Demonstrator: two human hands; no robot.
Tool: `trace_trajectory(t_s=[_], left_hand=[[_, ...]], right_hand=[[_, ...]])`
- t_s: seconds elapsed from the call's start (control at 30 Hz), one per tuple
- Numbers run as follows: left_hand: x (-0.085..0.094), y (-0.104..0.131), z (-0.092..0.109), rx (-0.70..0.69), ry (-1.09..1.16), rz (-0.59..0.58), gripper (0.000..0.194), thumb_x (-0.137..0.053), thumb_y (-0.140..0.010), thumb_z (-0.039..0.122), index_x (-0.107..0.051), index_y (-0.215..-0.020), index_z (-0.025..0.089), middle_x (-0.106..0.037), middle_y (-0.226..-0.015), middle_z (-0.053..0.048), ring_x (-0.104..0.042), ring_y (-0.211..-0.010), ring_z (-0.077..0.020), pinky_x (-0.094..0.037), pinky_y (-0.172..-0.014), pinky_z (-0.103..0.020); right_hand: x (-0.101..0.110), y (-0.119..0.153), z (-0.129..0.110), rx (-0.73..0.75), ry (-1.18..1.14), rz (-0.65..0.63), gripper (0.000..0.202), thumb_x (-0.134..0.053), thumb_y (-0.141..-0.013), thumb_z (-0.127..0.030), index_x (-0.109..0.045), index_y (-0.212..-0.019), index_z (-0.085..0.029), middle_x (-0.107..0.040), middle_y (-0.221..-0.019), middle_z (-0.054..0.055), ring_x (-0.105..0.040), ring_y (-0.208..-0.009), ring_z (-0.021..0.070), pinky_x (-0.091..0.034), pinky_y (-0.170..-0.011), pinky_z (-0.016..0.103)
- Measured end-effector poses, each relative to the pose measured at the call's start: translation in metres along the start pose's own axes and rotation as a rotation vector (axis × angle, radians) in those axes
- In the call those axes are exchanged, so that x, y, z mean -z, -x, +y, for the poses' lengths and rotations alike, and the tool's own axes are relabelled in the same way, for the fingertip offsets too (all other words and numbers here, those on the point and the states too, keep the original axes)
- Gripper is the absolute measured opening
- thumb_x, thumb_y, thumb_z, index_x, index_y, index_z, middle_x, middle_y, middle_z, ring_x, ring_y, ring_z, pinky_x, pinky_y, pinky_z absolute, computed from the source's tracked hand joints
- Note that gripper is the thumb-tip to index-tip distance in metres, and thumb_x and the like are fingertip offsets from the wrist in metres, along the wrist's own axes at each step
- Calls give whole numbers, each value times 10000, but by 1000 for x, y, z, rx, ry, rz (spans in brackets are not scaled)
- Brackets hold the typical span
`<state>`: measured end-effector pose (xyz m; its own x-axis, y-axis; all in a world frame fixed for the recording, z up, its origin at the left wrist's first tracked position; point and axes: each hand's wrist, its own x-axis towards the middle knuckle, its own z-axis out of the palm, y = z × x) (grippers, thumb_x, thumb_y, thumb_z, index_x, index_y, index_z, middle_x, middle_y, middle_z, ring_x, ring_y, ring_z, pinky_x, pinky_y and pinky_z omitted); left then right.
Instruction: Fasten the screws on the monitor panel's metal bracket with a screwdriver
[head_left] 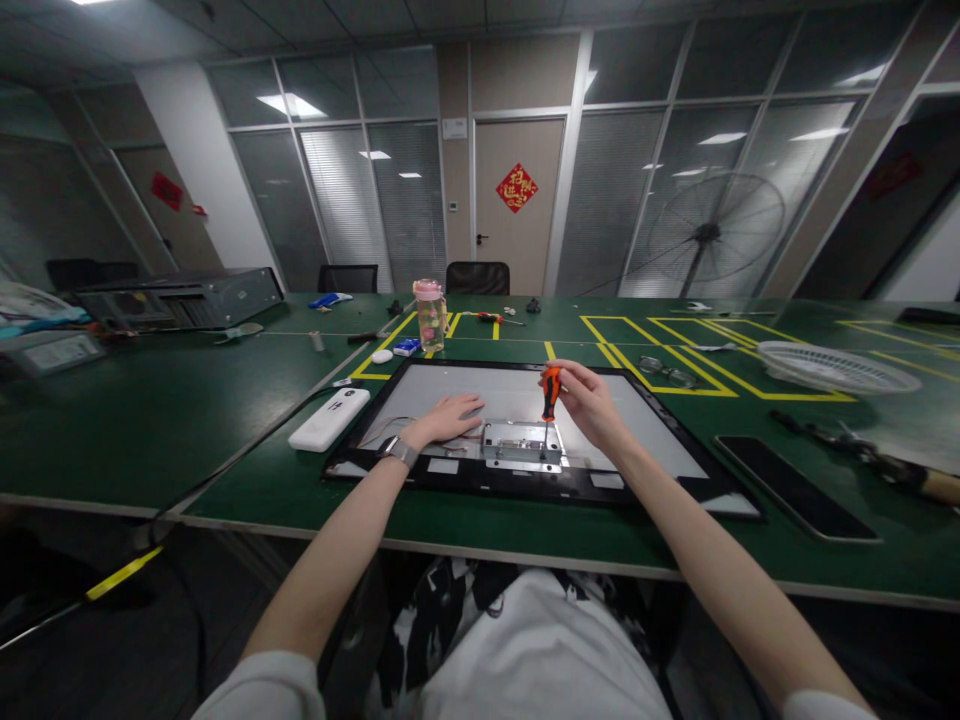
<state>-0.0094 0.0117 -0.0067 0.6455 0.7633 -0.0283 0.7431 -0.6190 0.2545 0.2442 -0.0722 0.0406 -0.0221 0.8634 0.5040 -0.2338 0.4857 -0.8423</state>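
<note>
A large flat panel with a black frame and a pale back lies on the green table in front of me. A silver metal bracket sits near its front edge. My right hand grips an orange and black screwdriver, held upright with its tip down at the bracket's right part. Whether the tip sits in a screw is too small to tell. My left hand lies flat on the panel just left of the bracket, fingers stretched out. Thin wires run beside my left wrist.
A white power bank stands left of the panel, a dark phone right. Behind are a pink-lidded bottle, another screwdriver, glasses and a white basket. A computer case sits far left.
</note>
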Motion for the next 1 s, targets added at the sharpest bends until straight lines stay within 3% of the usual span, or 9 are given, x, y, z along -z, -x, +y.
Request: trace_trajectory(t_s=[0.27, 0.63, 0.83, 1.0], left_hand=[[1, 1, 2, 4, 8, -3, 557, -304, -949, 527, -338, -1435, 257, -245, -1543, -46, -214, -1419, -225, -82, -1148, -425], [-3, -2, -4, -17, -7, 9, 553, -304, -950, 531, -338, -1434, 266, -243, -1545, -41, -216, -1418, -221, -92, -1148, -407], [-1, 0, -1, 1, 10, 6, 558, -301, -951, 530, -339, -1436, 257, -247, -1543, -48, -208, -1422, -227, -79, -1151, -430], [0, 0, 0, -1, 11, 7, 561, -307, -950, 524, -338, -1438, 249, -249, -1542, -51, -210, -1421, -229, -91, -1150, -428]], right_hand=[[-3, 1, -4, -19, -90, -42, 293, -735, -726, -428, -698, -957, -251, -732, -966, 52, -683, -876, 218, -460, -938, 420], [1, 0, 3, 55, 52, 16, 275, -794, -650, -328, -685, -898, -284, -654, -796, -26, -622, -767, 162, -491, -821, 350], [-1, 1, 0, 17, -45, -35, 258, -711, -745, -399, -699, -967, -268, -706, -969, 33, -647, -899, 208, -452, -924, 412], [-1, 0, -2, -16, -107, -47, 266, -723, -733, -377, -704, -969, -255, -714, -929, 33, -662, -880, 214, -441, -949, 431]])
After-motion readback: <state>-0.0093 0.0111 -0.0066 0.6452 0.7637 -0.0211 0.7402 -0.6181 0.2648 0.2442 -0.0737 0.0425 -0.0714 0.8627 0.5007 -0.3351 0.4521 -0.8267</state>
